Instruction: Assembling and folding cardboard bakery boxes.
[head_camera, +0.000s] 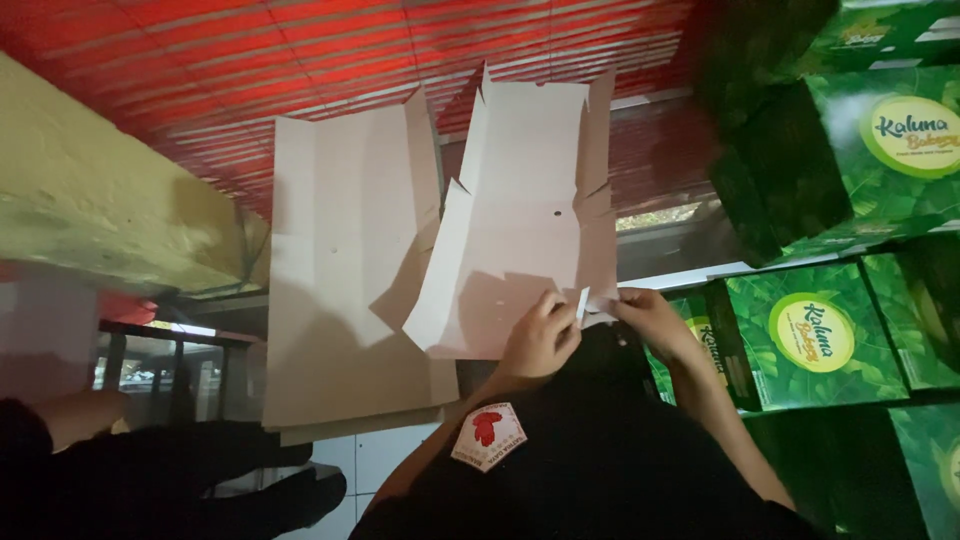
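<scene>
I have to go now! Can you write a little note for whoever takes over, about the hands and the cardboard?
Left hand: fingers pinch the lower edge of the flat white box blank.
Right hand: fingers pinch a small flap at the same corner.
Flat cardboard stack lies just left of the blank.
Finished green boxes are stacked on the right.
Done: blank picked up, one side flap raised.
Left: the blank is mostly flat, not yet a box.

Left hand (540, 338) and right hand (650, 318) pinch the edge of a flat white box blank (515, 220); another blank (340, 270) lies beside it, green boxes (810, 330) right.
</scene>
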